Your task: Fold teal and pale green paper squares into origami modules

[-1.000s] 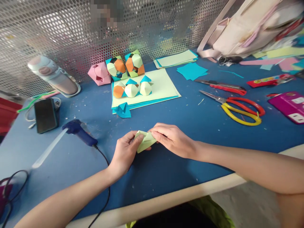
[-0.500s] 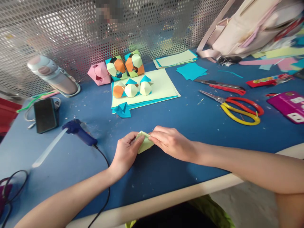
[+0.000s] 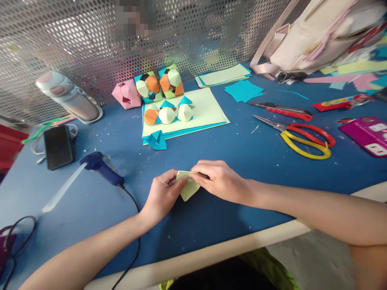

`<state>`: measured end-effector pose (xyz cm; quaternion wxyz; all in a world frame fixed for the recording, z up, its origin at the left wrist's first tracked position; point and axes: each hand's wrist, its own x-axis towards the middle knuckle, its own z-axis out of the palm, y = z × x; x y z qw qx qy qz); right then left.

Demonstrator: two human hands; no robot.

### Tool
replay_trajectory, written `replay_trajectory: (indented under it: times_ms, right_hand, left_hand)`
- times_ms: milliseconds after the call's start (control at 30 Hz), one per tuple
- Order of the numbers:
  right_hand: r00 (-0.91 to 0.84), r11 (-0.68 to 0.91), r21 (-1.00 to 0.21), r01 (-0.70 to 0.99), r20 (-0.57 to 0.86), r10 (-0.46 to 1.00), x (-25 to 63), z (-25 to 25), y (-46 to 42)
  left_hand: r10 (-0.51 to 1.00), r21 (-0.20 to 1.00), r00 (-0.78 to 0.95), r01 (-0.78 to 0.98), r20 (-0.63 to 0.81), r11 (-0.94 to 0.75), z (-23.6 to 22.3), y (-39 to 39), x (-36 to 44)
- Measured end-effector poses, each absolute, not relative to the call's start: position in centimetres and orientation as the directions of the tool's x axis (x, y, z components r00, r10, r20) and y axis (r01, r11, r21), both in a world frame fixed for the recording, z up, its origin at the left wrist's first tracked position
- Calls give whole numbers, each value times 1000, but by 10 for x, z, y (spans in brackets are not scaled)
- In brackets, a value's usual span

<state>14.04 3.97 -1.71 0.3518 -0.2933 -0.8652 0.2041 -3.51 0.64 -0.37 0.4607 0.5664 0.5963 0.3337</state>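
Pale green folded paper (image 3: 188, 191) pinched between thumb and fingers of left grip (image 3: 163, 188); upper right part clamped in right grip (image 3: 219, 178). Paper held over bench (image 3: 217, 233), toward front edge. Blue folded piece (image 3: 156, 141) laid farther back, overlapping front left corner of paper stack (image 3: 211, 105); small folded units (image 3: 167, 115) set on stack. Glue gun (image 3: 109, 171) laid toward left edge. Scissors (image 3: 284, 131) laid on right, cutter (image 3: 287, 109) just behind. Bottle (image 3: 72, 96) placed near back left corner, backpack (image 3: 317, 36) near back right.
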Motion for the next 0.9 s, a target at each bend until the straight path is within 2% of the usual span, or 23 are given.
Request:
replay_trajectory:
  times_ms: [200, 367, 533, 900]
  right_hand:
    - [-603, 753, -547, 367, 477, 640, 142, -18, 40]
    - [-609, 751, -551, 364, 469, 640, 143, -15, 40]
    - [-612, 716, -614, 332, 437, 659, 144, -10, 40]
    - [-651, 619, -725, 302, 318, 690, 146, -2, 42]
  left_hand:
    - [991, 932, 93, 358, -99, 59, 3, 5, -35]
    - [992, 908, 97, 418, -76, 29, 6, 4, -38]
    - [986, 927, 118, 370, -120, 68, 5, 2, -40]
    - [988, 901, 135, 433, -70, 5, 9, 3, -40]
